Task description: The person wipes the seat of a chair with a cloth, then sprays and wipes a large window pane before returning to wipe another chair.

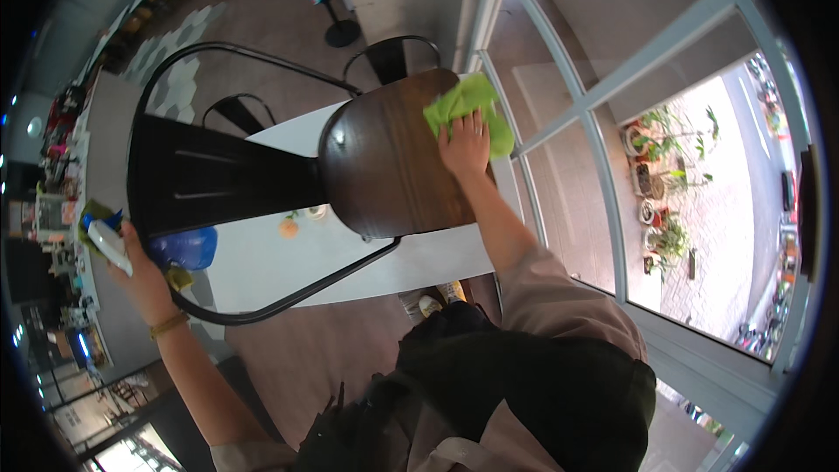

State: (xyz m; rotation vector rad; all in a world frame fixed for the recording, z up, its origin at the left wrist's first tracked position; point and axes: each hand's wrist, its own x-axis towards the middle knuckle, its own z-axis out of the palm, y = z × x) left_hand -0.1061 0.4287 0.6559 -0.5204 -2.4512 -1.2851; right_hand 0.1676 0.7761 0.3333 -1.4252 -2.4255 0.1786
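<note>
A metal chair with a dark wooden seat [393,157] and a black backrest [223,174] stands over a white table [262,269]. My right hand [467,143] presses a green cloth [468,101] on the far right part of the seat. At the left, my left hand [141,275] holds a spray bottle by its white and blue trigger head [110,242], close to the chair's curved frame. The bottle's blue body [190,248] shows behind that frame. Darker green cloth [180,277] shows by the bottle.
Beyond the table are two black chairs [387,60] and a black stand [342,33] on a round base. White-framed glass panes [583,105] run along the right, with potted plants [668,236] outside. A small orange flower [288,228] is on the table. A cluttered counter lies at far left.
</note>
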